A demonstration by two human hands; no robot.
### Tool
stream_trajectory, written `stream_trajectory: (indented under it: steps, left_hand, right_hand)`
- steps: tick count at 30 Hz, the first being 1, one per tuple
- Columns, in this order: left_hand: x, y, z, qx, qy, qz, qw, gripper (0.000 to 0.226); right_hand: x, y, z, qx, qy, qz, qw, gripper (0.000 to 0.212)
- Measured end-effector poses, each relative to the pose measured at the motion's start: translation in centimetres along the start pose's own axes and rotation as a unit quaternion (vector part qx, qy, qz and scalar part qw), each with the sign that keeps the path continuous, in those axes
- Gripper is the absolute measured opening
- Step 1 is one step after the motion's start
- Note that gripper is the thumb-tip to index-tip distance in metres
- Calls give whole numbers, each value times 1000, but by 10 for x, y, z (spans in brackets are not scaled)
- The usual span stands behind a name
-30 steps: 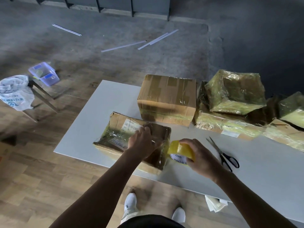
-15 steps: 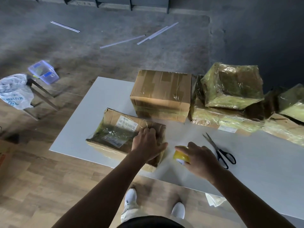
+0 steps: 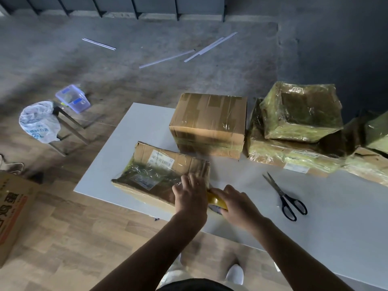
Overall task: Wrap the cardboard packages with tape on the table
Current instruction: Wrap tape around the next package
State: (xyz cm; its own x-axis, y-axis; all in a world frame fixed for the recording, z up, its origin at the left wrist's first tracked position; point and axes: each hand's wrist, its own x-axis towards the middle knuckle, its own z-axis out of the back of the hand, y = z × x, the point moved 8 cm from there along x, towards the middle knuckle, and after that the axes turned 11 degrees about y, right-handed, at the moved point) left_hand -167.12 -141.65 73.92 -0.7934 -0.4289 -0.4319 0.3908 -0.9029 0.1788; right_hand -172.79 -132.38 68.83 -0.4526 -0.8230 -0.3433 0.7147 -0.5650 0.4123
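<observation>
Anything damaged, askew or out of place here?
Yes. The near package looks crumpled at its far left corner. On the right, a wrapped box sits tilted on a flat package. Loose white strips litter the floor.

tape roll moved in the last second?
Yes. The tape roll, gripped by the right hand, has shifted left, away from the scissors. It is now against the right end of the package that the left hand presses.
</observation>
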Motion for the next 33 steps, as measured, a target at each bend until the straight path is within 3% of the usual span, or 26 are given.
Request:
stream_trajectory:
  steps: [6, 11, 16, 19, 24, 27, 33]
  left_hand:
    - [-5, 4, 1, -68, -78, -49, 993, 54]
    - [-14, 13, -13, -70, -163, -117, 977, 67]
    - [-20, 17, -28, -20, -158, -202, 966, 94]
    - [-21, 14, -20, -21, -211, -246, 946, 63]
    - [-19, 31, 3, -63, -290, -273, 915, 41]
    - [-25, 49, 28, -116, -327, -271, 898, 41]
    - [-40, 107, 67, -374, -379, -246, 810, 51]
  right_hand:
    - [2, 4, 15, 18, -19, -4, 1000, 54]
    - [7, 5, 9, 17, -6, -6, 1000, 57]
    - [11, -3, 2, 23, -2, -15, 1000, 54]
    - [12, -4, 8, 23, -9, -11, 1000, 52]
    - [5, 0, 47, 69, -97, 13, 993, 51]
    - [-3, 8, 88, 107, -184, 51, 976, 54]
    - [-24, 25, 157, 205, -322, 105, 918, 67]
